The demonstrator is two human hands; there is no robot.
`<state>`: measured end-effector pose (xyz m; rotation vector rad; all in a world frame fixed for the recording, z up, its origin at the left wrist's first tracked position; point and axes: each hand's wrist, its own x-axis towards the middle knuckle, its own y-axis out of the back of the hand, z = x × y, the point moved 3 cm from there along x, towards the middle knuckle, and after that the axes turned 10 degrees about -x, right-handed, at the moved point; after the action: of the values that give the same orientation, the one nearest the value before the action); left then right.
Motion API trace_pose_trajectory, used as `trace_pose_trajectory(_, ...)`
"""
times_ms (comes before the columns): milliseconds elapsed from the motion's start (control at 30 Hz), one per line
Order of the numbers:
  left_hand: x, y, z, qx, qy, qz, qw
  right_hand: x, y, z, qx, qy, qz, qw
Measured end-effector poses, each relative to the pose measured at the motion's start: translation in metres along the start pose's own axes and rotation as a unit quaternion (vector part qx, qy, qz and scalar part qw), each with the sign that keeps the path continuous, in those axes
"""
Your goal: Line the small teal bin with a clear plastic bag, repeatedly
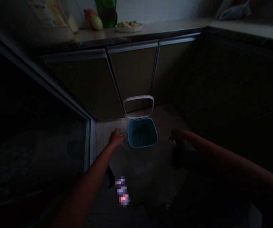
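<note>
A teal bin [142, 133] with a pale rim frame [138, 98] raised at its back stands on the tiled floor. Just left of it is my left hand [116, 138], thumb and a finger apart, beside a small thin white thing [123, 135] that it may or may not touch. My right hand [176, 134] is to the right of the bin, in shadow, its fingers bent downward and hard to make out. A small pale spot [174, 143] shows just below it. The inside of the bin is dark, with nothing distinct in it.
Cabinets [133, 69] stand behind the bin under a counter [165, 29]. On the counter are a plate of food [129, 28], an onion [96, 23] and a large container [48, 22]. A glass door frame [87, 145] is at left. A blurred object [122, 191] lies low in view.
</note>
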<state>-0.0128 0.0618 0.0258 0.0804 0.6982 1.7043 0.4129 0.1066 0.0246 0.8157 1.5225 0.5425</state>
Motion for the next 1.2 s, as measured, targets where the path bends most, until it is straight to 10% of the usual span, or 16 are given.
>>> trace_pose_trajectory(233,-0.064,0.042,0.074,0.073,-0.107,-0.138,0.982,0.014,0.097,-0.072,0.141,0.014,0.073,0.987)
trace_pose_trajectory(500,-0.097,0.062,0.085,0.368,-0.107,-0.244,0.891,0.045,0.162,-0.129,0.143,0.091,0.171,0.971)
trace_pose_trajectory(700,-0.089,0.058,0.075,0.385,-0.100,-0.266,0.878,0.027,0.144,-0.111,0.123,0.163,0.146,0.968)
trace_pose_trajectory(1033,-0.089,0.034,0.074,0.336,-0.147,-0.283,0.886,-0.037,0.028,-0.066,-0.056,0.244,0.057,0.967)
trace_pose_trajectory(1200,-0.083,0.009,0.065,0.283,-0.175,-0.305,0.892,-0.076,0.006,-0.060,-0.011,0.255,0.008,0.967)
